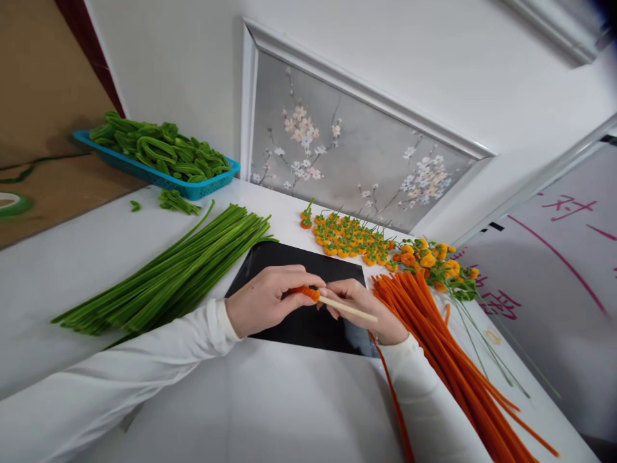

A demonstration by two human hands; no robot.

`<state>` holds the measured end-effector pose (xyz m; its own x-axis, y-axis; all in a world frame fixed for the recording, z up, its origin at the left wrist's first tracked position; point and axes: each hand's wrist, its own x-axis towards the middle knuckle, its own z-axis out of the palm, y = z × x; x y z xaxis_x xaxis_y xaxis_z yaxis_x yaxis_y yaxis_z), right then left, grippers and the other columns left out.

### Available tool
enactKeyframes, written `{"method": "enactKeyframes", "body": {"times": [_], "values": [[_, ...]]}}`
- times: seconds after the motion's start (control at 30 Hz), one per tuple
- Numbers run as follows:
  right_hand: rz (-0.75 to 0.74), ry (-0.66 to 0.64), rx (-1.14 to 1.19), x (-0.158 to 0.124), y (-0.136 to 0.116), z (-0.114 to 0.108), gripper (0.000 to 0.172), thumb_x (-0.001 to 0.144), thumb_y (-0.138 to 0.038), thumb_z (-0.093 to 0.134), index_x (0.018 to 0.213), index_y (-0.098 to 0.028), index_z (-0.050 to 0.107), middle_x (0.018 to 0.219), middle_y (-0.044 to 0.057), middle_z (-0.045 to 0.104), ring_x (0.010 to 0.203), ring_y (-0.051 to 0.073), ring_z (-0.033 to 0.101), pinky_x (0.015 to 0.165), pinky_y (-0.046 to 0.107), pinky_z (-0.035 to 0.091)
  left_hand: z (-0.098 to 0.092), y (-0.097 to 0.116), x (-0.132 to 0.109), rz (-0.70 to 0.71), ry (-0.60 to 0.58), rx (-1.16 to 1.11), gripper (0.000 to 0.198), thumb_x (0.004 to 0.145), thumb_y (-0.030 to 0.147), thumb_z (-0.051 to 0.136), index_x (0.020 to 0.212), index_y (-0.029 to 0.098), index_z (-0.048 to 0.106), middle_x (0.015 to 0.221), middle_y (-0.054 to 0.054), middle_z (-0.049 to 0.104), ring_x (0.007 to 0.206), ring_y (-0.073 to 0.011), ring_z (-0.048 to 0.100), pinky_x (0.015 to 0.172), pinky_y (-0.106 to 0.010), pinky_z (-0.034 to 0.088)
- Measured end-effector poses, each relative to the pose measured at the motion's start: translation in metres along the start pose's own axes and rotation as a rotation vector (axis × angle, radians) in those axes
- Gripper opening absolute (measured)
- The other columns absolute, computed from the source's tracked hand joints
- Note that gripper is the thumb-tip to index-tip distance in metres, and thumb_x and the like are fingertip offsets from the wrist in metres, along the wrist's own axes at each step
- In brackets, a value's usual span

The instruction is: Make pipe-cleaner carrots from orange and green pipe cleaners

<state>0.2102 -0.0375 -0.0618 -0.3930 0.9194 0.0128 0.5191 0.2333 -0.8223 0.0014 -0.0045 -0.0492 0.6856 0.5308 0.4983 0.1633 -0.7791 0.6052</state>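
Note:
Above a black mat, my left hand pinches a pale wooden stick near its left end. An orange chenille stem is coiled round that end, partly hidden by my left fingers. My right hand is closed at the coil, fingertips close to the left ones. An orange length of the stem trails below my right wrist toward the front edge. What exactly sits between the right fingertips is hard to see, but the strand runs from that hand. The stick slants across in front of the right palm.
Left lies a bundle of green chenille stems; behind it stands a blue basket of folded green pieces. On the right are loose orange stems, rows of small orange flowers and a flower bunch. A whiteboard borders the right.

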Motion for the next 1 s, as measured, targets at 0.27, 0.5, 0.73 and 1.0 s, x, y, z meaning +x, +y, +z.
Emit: {"method": "enactKeyframes", "body": {"times": [0.27, 0.5, 0.73, 1.0], "values": [[-0.06, -0.088, -0.131, -0.008, -0.018, 0.012, 0.026, 0.096, -0.031, 0.038, 0.095, -0.018, 0.06, 0.063, -0.004, 0.056, 0.054, 0.008, 0.049, 0.055, 0.017, 0.04, -0.006, -0.008, 0.003, -0.02, 0.183, 0.068, 0.017, 0.087, 0.016, 0.053, 0.095, 0.017, 0.069, 0.077, -0.001, 0.059, 0.067, -0.0103, 0.055, 0.062, -0.021, 0.044], [-0.162, -0.038, -0.225, -0.015, -0.033, 0.02, 0.027, 0.095, -0.02, 0.04, 0.114, -0.019, 0.059, 0.067, -0.004, 0.06, 0.058, 0.008, 0.054, 0.061, 0.018, 0.042, -0.008, -0.018, 0.004, -0.111, 0.313, 0.147, 0.018, 0.088, 0.018, 0.053, 0.095, 0.017, 0.069, 0.078, -0.001, 0.06, 0.071, -0.0123, 0.056, 0.067, -0.024, 0.045], [-0.247, 0.189, -0.329, -0.018, -0.045, 0.015, 0.026, 0.096, -0.023, 0.041, 0.09, -0.018, 0.066, 0.072, 0.0, 0.06, 0.066, 0.011, 0.056, 0.062, 0.021, 0.042, -0.013, -0.03, 0.002, -0.125, 0.264, 0.24, 0.021, 0.089, 0.018, 0.051, 0.099, 0.017, 0.07, 0.076, -0.001, 0.058, 0.069, -0.013, 0.056, 0.065, -0.024, 0.043], [-0.323, 0.462, -0.503, -0.018, -0.048, 0.012, 0.023, 0.095, -0.024, 0.044, 0.095, -0.02, 0.067, 0.079, 0.003, 0.064, 0.069, 0.014, 0.059, 0.062, 0.023, 0.044, -0.007, -0.028, 0.0, -0.06, 0.122, 0.331, 0.023, 0.092, 0.022, 0.047, 0.098, 0.016, 0.068, 0.082, -0.004, 0.06, 0.073, -0.0145, 0.057, 0.067, -0.024, 0.043]]}}
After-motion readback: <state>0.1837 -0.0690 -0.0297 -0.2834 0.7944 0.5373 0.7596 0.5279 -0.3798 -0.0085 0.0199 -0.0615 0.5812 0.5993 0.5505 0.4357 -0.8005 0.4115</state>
